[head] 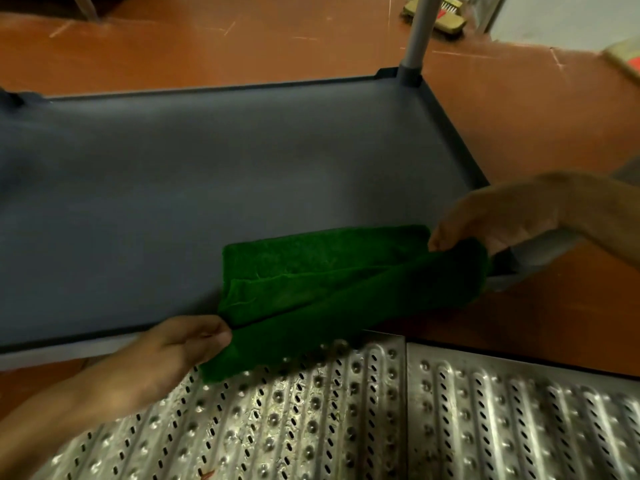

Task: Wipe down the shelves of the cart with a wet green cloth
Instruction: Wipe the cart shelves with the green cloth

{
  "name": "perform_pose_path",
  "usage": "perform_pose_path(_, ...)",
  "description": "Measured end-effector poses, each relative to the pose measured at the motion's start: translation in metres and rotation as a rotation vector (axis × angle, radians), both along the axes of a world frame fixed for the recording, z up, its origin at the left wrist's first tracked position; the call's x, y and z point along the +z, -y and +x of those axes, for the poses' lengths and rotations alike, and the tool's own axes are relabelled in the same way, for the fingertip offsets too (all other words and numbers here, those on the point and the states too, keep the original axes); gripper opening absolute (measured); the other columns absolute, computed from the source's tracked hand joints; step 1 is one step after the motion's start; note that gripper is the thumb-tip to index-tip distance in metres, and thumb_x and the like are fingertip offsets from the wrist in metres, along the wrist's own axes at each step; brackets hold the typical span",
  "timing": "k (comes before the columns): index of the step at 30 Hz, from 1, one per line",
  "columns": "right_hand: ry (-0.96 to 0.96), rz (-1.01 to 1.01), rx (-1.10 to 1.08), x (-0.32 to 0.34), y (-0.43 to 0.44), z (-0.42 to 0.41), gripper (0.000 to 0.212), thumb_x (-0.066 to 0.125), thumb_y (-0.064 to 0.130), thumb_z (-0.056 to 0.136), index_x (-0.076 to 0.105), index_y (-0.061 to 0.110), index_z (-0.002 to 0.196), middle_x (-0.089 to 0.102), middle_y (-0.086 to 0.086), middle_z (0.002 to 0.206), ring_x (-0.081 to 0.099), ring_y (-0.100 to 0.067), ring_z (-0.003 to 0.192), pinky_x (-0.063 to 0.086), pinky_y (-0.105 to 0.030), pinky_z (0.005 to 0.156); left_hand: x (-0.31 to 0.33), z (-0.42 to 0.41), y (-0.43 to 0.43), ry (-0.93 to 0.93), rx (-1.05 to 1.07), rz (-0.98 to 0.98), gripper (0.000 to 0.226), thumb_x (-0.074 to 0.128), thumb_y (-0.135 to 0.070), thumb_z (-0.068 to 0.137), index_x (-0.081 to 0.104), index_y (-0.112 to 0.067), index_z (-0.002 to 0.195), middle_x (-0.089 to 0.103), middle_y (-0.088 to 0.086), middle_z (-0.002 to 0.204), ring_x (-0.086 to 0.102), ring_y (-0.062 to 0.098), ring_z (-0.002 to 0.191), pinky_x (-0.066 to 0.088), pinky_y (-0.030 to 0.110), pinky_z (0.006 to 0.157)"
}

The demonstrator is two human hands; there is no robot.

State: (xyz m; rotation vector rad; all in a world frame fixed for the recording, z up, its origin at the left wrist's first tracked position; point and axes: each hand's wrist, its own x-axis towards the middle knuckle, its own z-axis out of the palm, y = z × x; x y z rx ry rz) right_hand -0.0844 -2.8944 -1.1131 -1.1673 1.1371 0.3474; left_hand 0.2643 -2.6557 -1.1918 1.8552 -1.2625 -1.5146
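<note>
A dark green cloth (322,282) lies partly folded on the near right part of the grey cart shelf (173,188), with one layer lifted and hanging over the shelf's front rim. My left hand (166,351) pinches the cloth's near left corner at the front rim. My right hand (491,220) grips the cloth's far right corner beside the shelf's right front corner post. Both hands hold the lifted layer stretched between them.
A grey upright post (417,32) rises from the shelf's far right corner. Perforated metal floor grating (381,410) lies just in front of the cart. Red-brown floor surrounds it, with a brush (440,15) lying at the back right.
</note>
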Motion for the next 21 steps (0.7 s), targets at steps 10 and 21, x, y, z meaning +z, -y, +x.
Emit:
perform_pose_path(10,0.168,-0.037,-0.044,0.006,0.0,-0.029,0.027,0.056,0.017,0.077,0.079,0.004,0.084,0.07,-0.013,0.079,0.065,-0.016,0.057,0.056,-0.024,0.053,0.018,-0.02,0.035,-0.038,-0.045,-0.165,0.027,0.057,-0.045,0.09,0.068,-0.022,0.081,0.062,-0.003,0.075,0.059,0.015,0.074,0.041,0.039,0.081)
perform_pose_path(21,0.37,-0.268,-0.08,0.047,-0.005,0.023,0.019,0.056,0.02,0.08,0.062,0.014,0.063,0.055,-0.004,0.065,0.054,-0.013,0.052,0.051,-0.023,0.053,0.084,0.052,0.037,-0.067,0.23,-0.431,0.055,0.088,-0.07,0.042,0.081,-0.029,0.079,0.078,0.004,0.082,0.077,0.021,0.072,0.06,0.025,0.058)
